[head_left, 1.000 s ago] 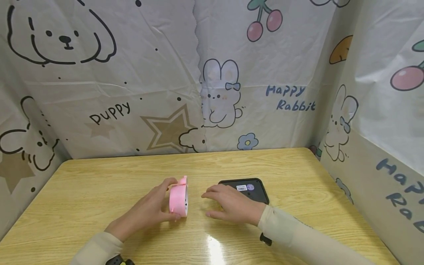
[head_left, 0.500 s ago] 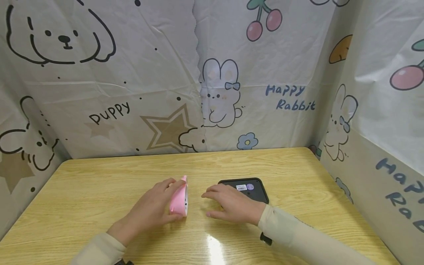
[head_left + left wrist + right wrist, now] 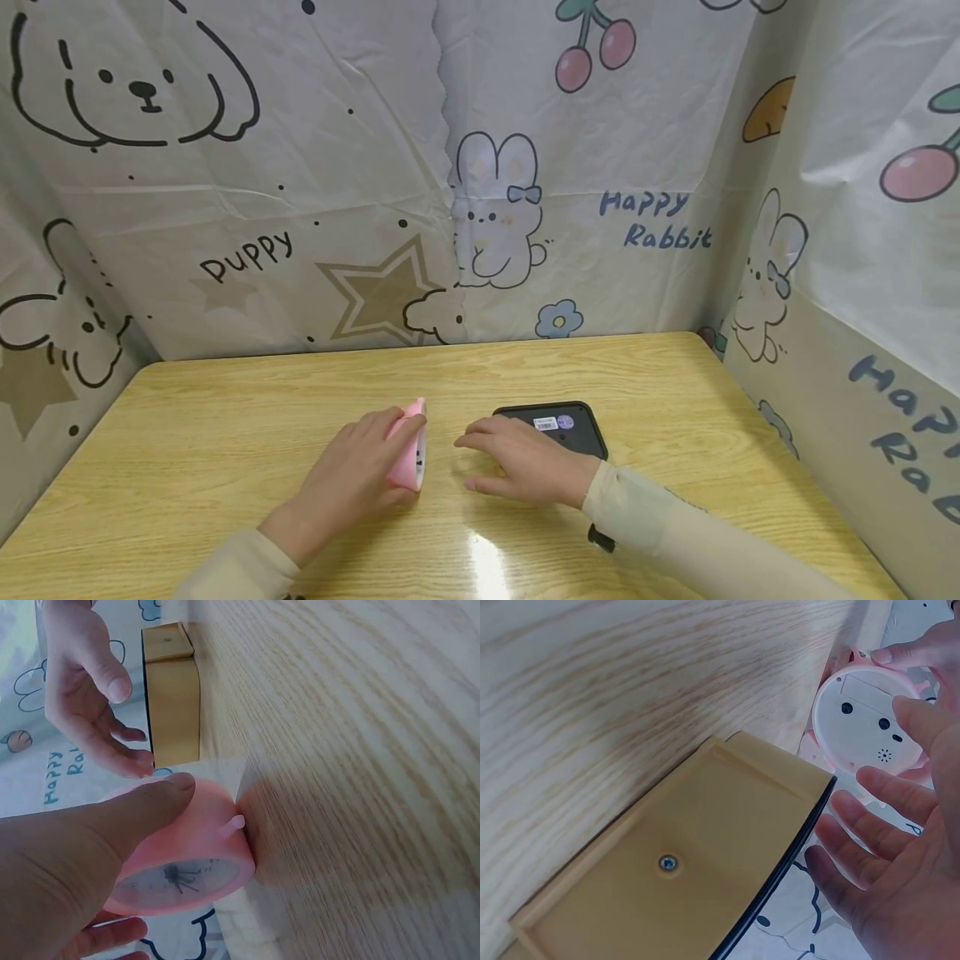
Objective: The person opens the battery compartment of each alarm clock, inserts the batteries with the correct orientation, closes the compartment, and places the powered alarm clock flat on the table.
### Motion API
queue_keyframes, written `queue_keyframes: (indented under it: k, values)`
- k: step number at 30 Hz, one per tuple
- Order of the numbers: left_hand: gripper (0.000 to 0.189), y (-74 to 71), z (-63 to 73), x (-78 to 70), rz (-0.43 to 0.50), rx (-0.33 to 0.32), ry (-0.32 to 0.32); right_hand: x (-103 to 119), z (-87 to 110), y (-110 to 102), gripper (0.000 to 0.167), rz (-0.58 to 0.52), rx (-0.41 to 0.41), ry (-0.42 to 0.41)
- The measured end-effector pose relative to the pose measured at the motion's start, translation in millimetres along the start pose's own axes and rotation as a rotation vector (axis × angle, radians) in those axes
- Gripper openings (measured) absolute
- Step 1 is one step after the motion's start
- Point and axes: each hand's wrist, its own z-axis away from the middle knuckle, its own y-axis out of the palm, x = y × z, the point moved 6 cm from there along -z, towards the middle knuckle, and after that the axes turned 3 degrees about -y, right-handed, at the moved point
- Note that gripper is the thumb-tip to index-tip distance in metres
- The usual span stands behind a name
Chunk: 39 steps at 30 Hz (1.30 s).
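A pink alarm clock (image 3: 408, 467) stands on edge at the middle of the table. My left hand (image 3: 348, 475) grips it from the left, thumb at the near side and fingers over the far side. Its dial (image 3: 180, 881) shows in the left wrist view; the right wrist view has its white back panel (image 3: 866, 731), with knobs and a battery cover. My right hand (image 3: 521, 462), fingers spread and holding nothing, hovers at a yellowish box-like object (image 3: 675, 855) with a screw in its side. That object's black face (image 3: 585, 433) bears two stickers and is partly hidden by the hand.
The wood-grain table (image 3: 225, 417) has a patterned cloth (image 3: 360, 167) hanging behind it and at both sides. A bright reflection lies on the tabletop nearer the front.
My left hand has slid right and further over the alarm clock, its fingers now covering more of the top. The clock and my right hand have stayed almost still.
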Motion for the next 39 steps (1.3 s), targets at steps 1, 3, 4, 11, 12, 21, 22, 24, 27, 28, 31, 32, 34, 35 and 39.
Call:
queue_keyframes:
  k: [1,3,4,11,12,21,22,24,27,28,31,32,34,35,39]
  values:
    - [0.091,-0.2,-0.3,-0.3,-0.001,-0.005,0.002,0,0.1,0,0.049,0.003,-0.001,-0.001]
    - [0.090,-0.5,-1.5,-0.3,0.012,-0.007,0.003,-1,0.2,0,0.049,0.007,-0.003,-0.002]
    - [0.089,-0.6,-2.1,-0.1,0.026,-0.006,0.001,-1,0.2,0,0.049,0.008,-0.004,-0.004]
    - [0.087,2.5,-2.9,5.2,0.240,0.024,-0.060,-2,1.0,0,0.049,0.004,-0.004,-0.002]
    - [0.087,3.5,-2.7,6.4,0.276,0.029,-0.075,-2,1.0,0,0.049,0.003,-0.005,-0.001]
    - [0.084,12.1,0.7,18.7,0.470,0.054,-0.187,-2,-0.2,-1,0.050,0.006,-0.011,0.004]
    - [0.084,13.1,1.1,19.6,0.477,0.062,-0.197,-2,-0.4,-1,0.050,0.006,-0.012,0.006]
    - [0.085,14.2,1.6,21.0,0.484,0.070,-0.211,-2,-0.7,-1,0.051,0.005,-0.013,0.013]
    - [0.089,15.7,2.6,22.0,0.480,0.074,-0.221,-1,-1.5,0,0.052,0.002,-0.013,0.026]
    - [0.090,16.4,2.9,22.3,0.480,0.077,-0.226,-1,-1.7,0,0.052,-0.002,-0.013,0.032]
    - [0.093,18.6,4.1,23.5,0.480,0.076,-0.242,0,-2.9,1,0.053,0.005,-0.016,0.036]
    - [0.094,19.6,4.6,24.2,0.482,0.077,-0.251,1,-3.5,1,0.053,0.012,-0.020,0.035]
    - [0.095,21.1,5.6,25.1,0.484,0.079,-0.265,2,-4.6,1,0.054,0.025,-0.025,0.033]
    - [0.095,21.5,6.1,25.3,0.481,0.077,-0.270,3,-5.3,1,0.054,0.037,-0.029,0.031]
    - [0.096,22.9,7.5,25.7,0.477,0.080,-0.290,5,-7.9,0,0.054,0.061,-0.045,0.028]
